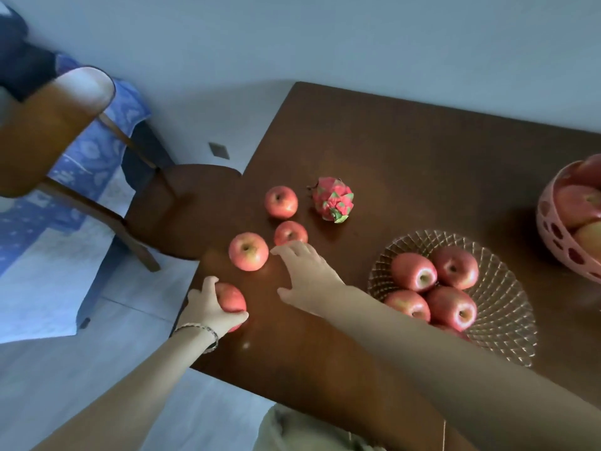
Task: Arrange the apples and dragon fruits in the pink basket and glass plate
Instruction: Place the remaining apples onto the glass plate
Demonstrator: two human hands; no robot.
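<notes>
Head view, pick-up step: my left hand grips an apple; my right hand, fingers spread, must close on the second apple just ahead

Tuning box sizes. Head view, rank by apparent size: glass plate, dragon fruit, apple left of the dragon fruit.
1. glass plate
2. dragon fruit
3. apple left of it, only slightly smaller; close call.

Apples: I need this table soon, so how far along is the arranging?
Done: several apples lie in the plate, more in the basket. In hand: left hand grips one apple; right hand reaches, open, toward another. Left: three loose apples and the dragon fruit.
</notes>
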